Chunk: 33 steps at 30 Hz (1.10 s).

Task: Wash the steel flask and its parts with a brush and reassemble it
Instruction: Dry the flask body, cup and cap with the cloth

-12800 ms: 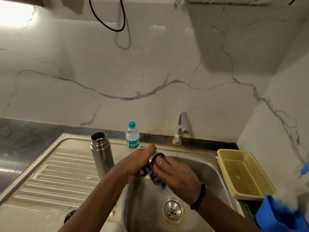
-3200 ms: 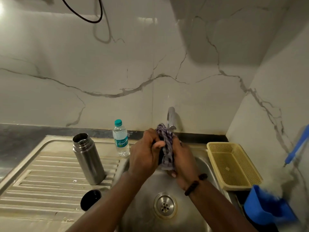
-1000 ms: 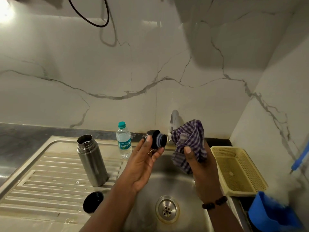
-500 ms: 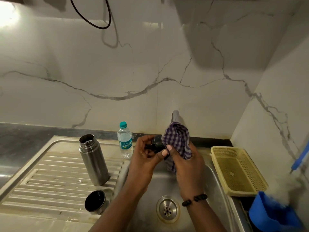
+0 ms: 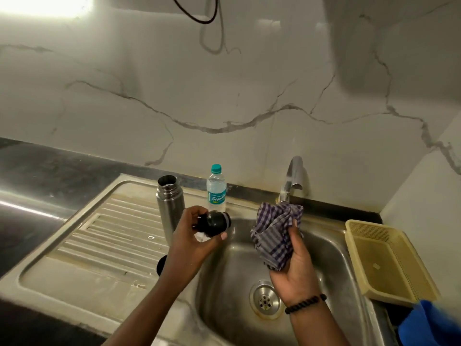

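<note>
The hands have drawn apart since half a second ago. The left hand (image 5: 193, 242) pinches the black stopper (image 5: 213, 223) above the sink (image 5: 224, 283) edge; the right hand (image 5: 295, 263) grips the checked cloth (image 5: 274, 236). The flask (image 5: 169, 203) stands upright on the drainboard.

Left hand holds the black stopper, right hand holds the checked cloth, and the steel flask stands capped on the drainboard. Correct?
Not quite. The head view shows the steel flask standing open-mouthed, uncapped, on the drainboard. The left hand holds the black stopper, the right hand the checked cloth.
</note>
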Each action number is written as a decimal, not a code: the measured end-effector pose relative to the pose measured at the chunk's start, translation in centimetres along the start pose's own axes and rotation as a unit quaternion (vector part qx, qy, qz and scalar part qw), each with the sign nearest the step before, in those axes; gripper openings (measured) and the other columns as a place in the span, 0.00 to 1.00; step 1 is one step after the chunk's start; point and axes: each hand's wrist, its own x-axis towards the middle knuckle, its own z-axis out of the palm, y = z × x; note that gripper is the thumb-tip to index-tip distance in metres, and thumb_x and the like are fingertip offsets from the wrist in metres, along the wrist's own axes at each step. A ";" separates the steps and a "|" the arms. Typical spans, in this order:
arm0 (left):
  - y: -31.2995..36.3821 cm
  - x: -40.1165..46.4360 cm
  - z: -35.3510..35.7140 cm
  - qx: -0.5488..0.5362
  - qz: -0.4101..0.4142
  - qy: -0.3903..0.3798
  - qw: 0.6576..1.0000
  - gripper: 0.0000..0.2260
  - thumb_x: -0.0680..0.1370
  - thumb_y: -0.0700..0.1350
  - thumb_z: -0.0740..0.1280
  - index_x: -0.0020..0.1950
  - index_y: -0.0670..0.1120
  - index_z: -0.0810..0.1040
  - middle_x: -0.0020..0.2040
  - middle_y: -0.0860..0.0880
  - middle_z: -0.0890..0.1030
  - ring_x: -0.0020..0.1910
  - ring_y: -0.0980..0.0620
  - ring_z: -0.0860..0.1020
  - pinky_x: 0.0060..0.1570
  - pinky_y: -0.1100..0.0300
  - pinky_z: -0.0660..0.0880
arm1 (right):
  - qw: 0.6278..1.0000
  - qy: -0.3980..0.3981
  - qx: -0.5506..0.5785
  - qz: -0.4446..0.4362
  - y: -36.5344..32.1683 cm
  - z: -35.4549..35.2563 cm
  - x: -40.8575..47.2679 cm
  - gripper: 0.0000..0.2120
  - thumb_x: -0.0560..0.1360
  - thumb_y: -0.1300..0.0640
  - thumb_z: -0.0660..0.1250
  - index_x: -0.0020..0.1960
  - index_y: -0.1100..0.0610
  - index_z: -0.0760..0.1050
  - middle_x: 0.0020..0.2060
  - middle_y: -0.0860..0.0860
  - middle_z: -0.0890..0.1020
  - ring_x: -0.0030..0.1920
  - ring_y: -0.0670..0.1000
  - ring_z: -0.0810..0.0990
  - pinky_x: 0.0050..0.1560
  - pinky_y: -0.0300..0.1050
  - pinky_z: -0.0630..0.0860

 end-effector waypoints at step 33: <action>-11.9 -9.1 -12.9 0.255 -0.105 -0.077 0.958 0.41 0.64 0.75 0.67 0.72 0.57 0.68 0.68 0.54 0.67 0.66 0.51 0.64 0.65 0.52 0.67 | 0.979 -0.066 -0.117 0.153 8.0 0.9 1.3 0.17 0.80 0.52 0.62 0.66 0.59 0.75 0.60 0.58 0.82 0.55 0.56 0.83 0.59 0.56 0.78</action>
